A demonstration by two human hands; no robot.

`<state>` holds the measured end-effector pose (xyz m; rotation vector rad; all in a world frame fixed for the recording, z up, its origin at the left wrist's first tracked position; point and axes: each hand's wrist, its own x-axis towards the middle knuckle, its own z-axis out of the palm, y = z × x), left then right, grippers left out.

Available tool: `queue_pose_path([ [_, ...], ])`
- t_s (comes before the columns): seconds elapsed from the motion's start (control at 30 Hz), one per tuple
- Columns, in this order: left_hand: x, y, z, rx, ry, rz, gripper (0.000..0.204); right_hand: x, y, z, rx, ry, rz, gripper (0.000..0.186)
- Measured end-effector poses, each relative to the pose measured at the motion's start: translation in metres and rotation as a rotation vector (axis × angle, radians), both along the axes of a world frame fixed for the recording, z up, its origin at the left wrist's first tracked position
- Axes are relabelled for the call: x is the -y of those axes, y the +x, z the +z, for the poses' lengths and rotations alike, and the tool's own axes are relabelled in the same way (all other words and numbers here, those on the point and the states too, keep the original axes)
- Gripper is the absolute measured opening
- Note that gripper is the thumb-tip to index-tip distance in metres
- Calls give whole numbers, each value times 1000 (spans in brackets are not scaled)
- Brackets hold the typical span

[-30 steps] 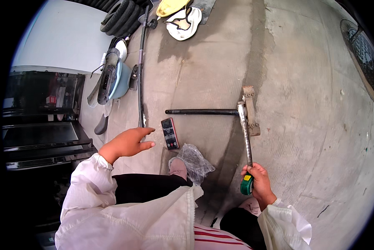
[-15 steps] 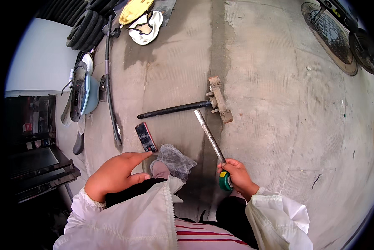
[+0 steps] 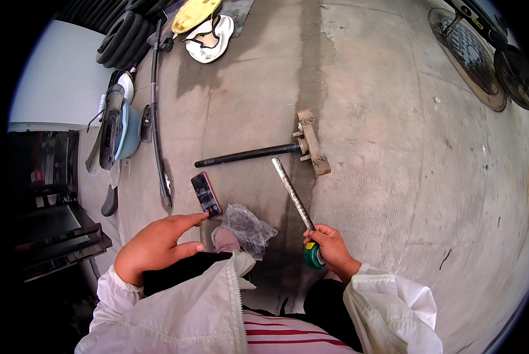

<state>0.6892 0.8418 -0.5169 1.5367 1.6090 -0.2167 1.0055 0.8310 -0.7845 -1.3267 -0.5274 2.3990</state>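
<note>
My right hand (image 3: 334,246) grips a green tape measure (image 3: 313,255) with a yellow patch. A straight silver strip (image 3: 292,192) with dark marks extends from the same grip toward the far side; I cannot tell whether it is the tape's blade or a separate bar. My left hand (image 3: 158,245) is empty, fingers stretched out and thumb apart. Its fingertips hover by or over the near end of a phone (image 3: 205,194) on the floor. Beyond the strip lies a black tube (image 3: 247,154) joined to a rusty bolted bracket (image 3: 313,143).
Crumpled clear plastic (image 3: 247,230) lies beside my shoe (image 3: 225,240). A long dark pole (image 3: 155,118), a light-blue bucket (image 3: 129,133) and stacked tyres (image 3: 123,41) line the left. White (image 3: 208,44) and yellow (image 3: 195,13) pieces lie far off. A wheel (image 3: 518,76) stands at far right.
My left hand has shifted slightly left. My right hand, with the tape measure and strip, has also moved a little left. The black tube and bracket lie as before.
</note>
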Motion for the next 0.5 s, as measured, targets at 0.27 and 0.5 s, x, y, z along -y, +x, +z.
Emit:
queue_pose_path([
  [0.27, 4, 2, -1, 4, 27, 6, 59, 2, 1, -5, -14, -16, -7, 15],
  [0.5, 1, 7, -1, -13, 25, -4, 60, 1, 6, -7, -33, -35, -10, 14],
])
